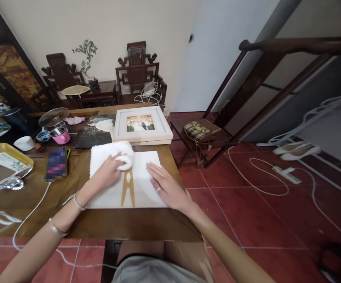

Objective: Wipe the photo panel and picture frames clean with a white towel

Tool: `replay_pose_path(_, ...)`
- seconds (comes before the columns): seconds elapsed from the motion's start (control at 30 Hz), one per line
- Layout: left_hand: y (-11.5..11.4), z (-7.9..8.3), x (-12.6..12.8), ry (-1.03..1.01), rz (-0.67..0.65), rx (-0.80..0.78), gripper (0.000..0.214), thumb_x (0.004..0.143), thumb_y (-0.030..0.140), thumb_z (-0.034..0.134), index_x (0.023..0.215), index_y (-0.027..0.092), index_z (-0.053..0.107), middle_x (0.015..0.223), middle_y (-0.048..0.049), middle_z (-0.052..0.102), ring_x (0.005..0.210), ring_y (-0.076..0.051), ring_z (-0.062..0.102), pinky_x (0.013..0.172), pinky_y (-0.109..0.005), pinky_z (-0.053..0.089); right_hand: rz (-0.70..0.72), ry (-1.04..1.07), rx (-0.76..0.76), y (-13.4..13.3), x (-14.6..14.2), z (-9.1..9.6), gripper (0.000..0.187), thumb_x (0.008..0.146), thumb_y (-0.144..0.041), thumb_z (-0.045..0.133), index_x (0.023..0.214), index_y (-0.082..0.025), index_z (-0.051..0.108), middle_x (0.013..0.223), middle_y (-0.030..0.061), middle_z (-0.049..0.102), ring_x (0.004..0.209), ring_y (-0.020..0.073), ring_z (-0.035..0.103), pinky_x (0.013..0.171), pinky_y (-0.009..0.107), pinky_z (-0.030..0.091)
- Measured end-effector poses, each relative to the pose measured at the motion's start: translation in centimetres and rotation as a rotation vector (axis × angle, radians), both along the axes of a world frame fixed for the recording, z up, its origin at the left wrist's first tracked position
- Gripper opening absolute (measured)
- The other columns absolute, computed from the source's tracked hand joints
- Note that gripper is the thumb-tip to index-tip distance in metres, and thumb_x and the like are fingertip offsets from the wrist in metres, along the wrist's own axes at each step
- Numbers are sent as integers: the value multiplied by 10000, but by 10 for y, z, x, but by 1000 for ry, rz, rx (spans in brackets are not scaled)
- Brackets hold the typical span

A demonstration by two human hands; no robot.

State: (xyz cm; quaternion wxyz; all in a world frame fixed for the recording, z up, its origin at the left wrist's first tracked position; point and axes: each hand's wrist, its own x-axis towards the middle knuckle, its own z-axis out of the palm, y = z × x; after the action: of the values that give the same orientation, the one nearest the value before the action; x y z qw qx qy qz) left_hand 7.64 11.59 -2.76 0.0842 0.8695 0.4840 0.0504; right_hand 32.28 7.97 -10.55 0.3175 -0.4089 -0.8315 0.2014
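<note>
A white board (pixel 108 198) lies flat near the front edge of the wooden table. It bears a gold A-shaped figure (pixel 131 188), partly covered at its top. My left hand (pixel 107 171) is closed on a bunched white towel (pixel 104 152), pressing it against the board's upper left part. On the right side of the board rests my right hand (pixel 169 188), fingers stretched out and flat, with a ring on one finger. Just beyond the board is a white picture frame (pixel 164 127) with a photo in it.
Left on the table are a phone (pixel 56 163) on a cable, an oil bottle (pixel 8 155), a pink cup (pixel 61 137) and a white bowl (pixel 24 143). A dark picture panel (pixel 92 131) touches the frame. A wooden chair (pixel 217 133) with a plaid bag (pixel 198 129) stands right.
</note>
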Motion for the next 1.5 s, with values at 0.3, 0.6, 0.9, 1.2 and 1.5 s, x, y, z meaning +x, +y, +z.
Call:
replay_pose_path(0.3, -70, 9, -27, 55, -35, -31, 406, 661, -36, 384, 837, 153, 697, 1513, -42, 392, 1467, -261, 178, 1184, -556, 179, -1, -15, -8, 1, -1, 2, 490, 988, -295, 346, 1466, -194, 389, 1509, 121, 405, 1419, 222, 328, 1171, 517, 258)
replay_pose_path(0.6, -152, 23, -44, 47, -134, -164, 366, 637, -35, 425, 736, 211, 678, 1463, 5, 462, 1449, -201, 248, 1198, -459, 237, -1, -26, -8, 1, -1, 2, 492, 986, -302, 348, 1452, -159, 411, 1509, 136, 401, 1420, 226, 327, 1177, 500, 256)
replay_pose_path(0.9, -45, 17, -60, -13, -88, -189, 364, 656, -3, 385, 842, 181, 638, 1463, -34, 464, 1446, -230, 253, 1195, -520, 163, -4, -37, -13, 1, -1, 0, 495, 988, -305, 341, 1464, -176, 393, 1514, 120, 396, 1425, 220, 317, 1178, 504, 247)
replay_pose_path(1.2, 4, 2, -86, -98, -42, -62, 239, 743, 124, 413, 821, 177, 634, 1422, -81, 512, 1429, -288, 292, 1178, -516, 204, -7, -39, -25, 1, -1, 1, 490, 992, -304, 335, 1460, -174, 398, 1518, 105, 394, 1430, 210, 305, 1190, 483, 231)
replay_pose_path(1.5, -120, 16, -78, -191, -154, -59, 230, 795, 11, 358, 846, 211, 459, 1463, -62, 471, 1452, -214, 246, 1198, -538, 186, 5, -52, -17, 2, 0, 0, 499, 989, -304, 331, 1453, -134, 405, 1516, 136, 386, 1430, 217, 305, 1185, 494, 238)
